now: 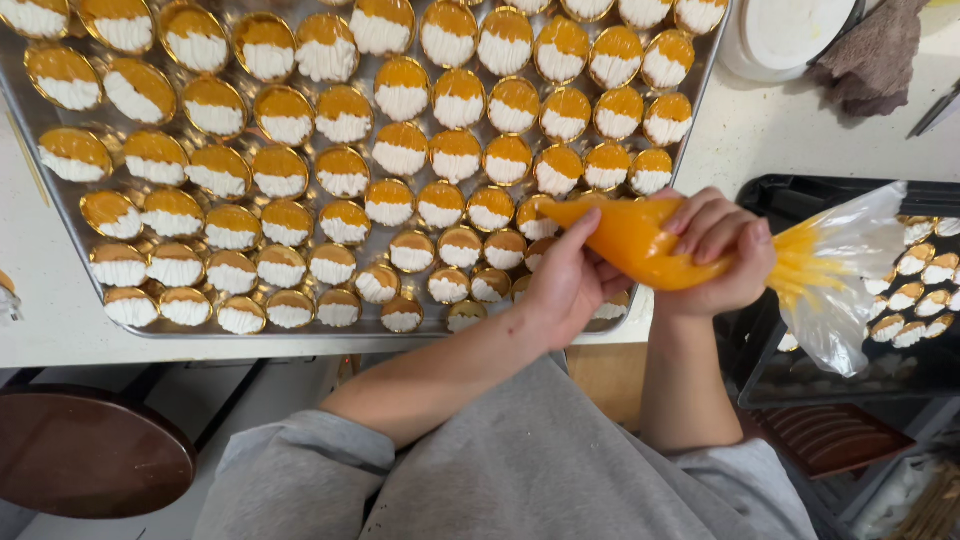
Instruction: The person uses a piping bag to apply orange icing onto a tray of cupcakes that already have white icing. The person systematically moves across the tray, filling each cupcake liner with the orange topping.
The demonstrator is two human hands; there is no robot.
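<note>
Across the white counter (760,130) we grip the orange piping bag (640,240) over the tray (30,120), right hand (715,255) squeezing, left hand (570,280) steadying its tip, where overpressure could smear neighbouring pastries (400,90).

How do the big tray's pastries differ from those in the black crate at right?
Pastries on the metal tray lie in full view, in many rows; those in the black crate are few and partly hidden by the piping bag and right hand. Both look orange and white.
</note>
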